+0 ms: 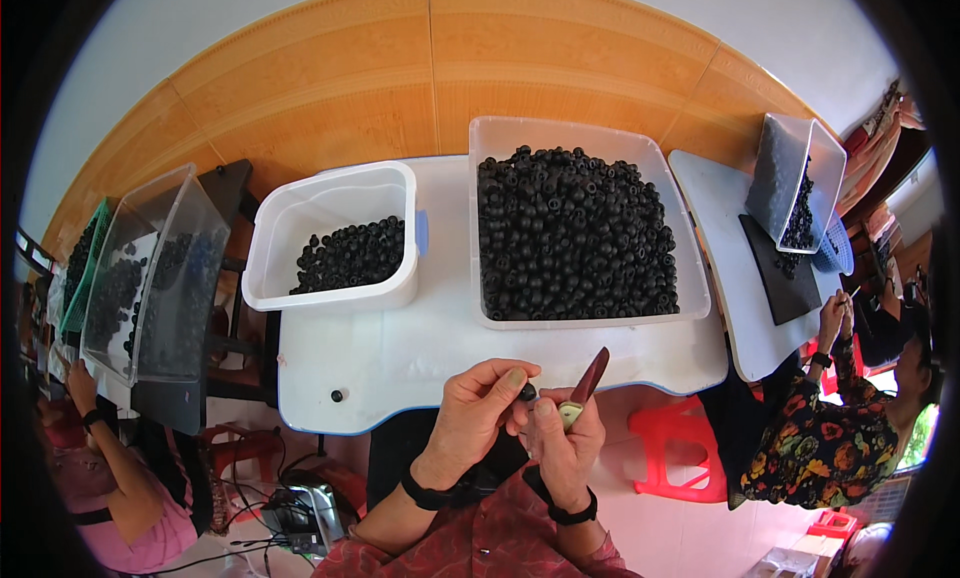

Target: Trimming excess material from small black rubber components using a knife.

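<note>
Near the front edge of the white table, my hands are close together. My left hand (472, 418) pinches a small black bead-like piece (527, 391) between thumb and fingers. In my right hand (565, 448) is a knife (590, 376) with a pale green handle and a reddish-brown blade pointing up and away. The right fingers are beside the black piece; whether they touch it I cannot tell. Beyond my hands stands a clear bin (600, 323) heaped with similar black pieces. Left of it, a white tub (335, 296) holds a smaller pile.
One loose black piece (337, 395) lies on the white table (440, 343) at the left front. Co-workers sit on both sides, by clear bins (170, 268) and a tilted bin (785, 148). A red stool (680, 448) is at right; cables and a device (310, 523) lie lower left.
</note>
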A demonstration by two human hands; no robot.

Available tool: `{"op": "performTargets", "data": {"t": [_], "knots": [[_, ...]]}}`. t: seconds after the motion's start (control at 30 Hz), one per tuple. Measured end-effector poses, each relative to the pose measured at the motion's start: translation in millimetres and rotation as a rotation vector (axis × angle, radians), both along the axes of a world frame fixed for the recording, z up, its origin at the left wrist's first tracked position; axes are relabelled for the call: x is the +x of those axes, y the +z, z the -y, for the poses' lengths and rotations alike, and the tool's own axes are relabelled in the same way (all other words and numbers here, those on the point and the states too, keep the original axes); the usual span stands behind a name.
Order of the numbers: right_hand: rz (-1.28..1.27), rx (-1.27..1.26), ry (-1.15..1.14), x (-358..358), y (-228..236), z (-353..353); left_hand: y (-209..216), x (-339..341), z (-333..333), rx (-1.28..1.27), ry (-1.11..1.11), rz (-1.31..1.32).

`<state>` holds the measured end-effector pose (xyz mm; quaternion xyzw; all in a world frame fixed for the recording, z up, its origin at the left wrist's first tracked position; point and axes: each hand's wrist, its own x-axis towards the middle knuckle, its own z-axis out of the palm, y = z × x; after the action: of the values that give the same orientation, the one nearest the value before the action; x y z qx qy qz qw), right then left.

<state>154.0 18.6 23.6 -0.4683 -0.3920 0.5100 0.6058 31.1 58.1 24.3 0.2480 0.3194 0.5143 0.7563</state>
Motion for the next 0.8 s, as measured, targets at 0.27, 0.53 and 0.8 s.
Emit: {"op": "performTargets", "data": {"t": [0.27, 0.53, 0.8], "knots": [[0.004, -0.041, 0.013, 2, 1, 0, -2, -5, 8, 0.022, -0.099, 0.005], [-0.056, -0.043, 0.087, 4, 6, 2, -7, -12, 9, 0.055, -0.126, 0.111], [0.208, -0.015, 0.069, 8, -2, 8, -2, -11, 11, 0.016, -0.066, 0.099]]}}
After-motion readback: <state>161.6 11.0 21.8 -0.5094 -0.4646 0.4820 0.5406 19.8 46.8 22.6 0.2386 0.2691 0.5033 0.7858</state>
